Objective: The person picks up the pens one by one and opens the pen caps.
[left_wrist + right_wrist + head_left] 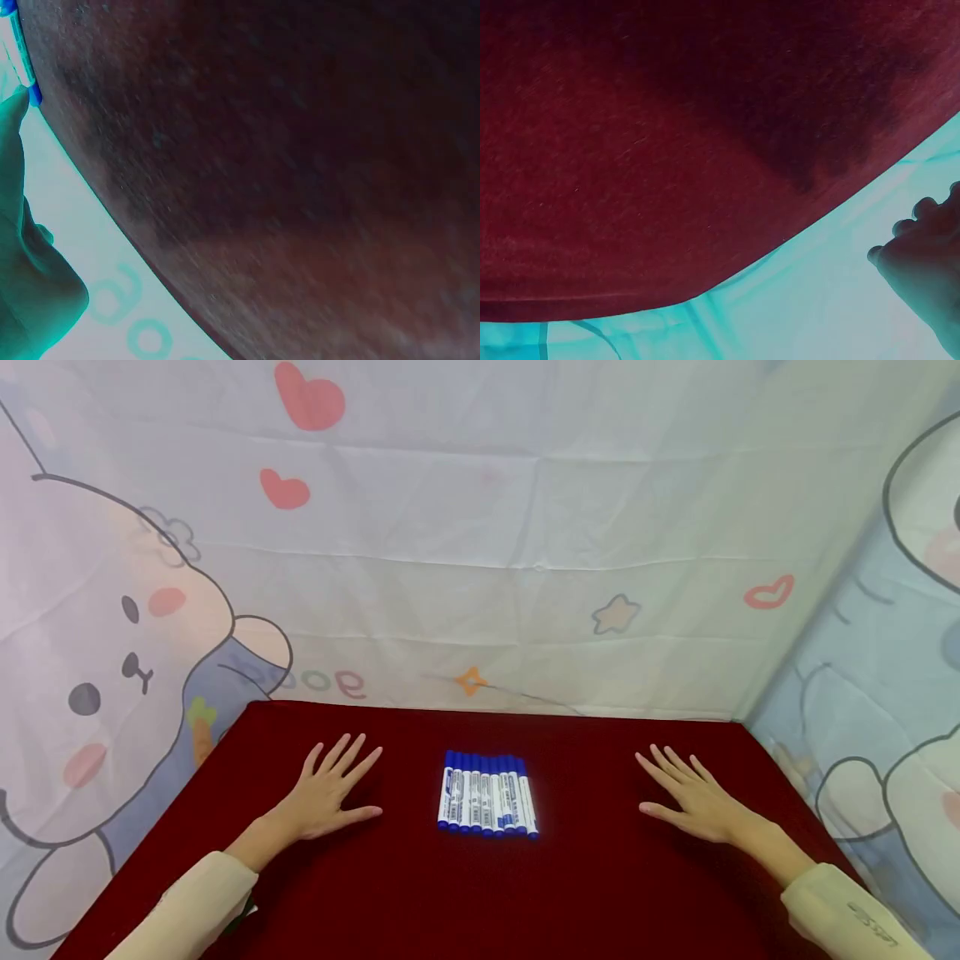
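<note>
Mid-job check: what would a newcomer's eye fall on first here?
Likely the blue-capped markers, side by side on the dark red cloth. Next, the left hand and right hand, fingers spread, flanking them without touching. Then the big cartoon animal at the left of the backdrop.

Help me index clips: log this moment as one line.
blue-capped markers: side by side on red cloth | left grip: fingers spread, touching no marker | right grip: likewise

Wide passage over the tabletop (592,868), from left hand (318,799) and right hand (697,807) to row of markers (487,795), hanging cloth (540,543) blocking behind.
</note>
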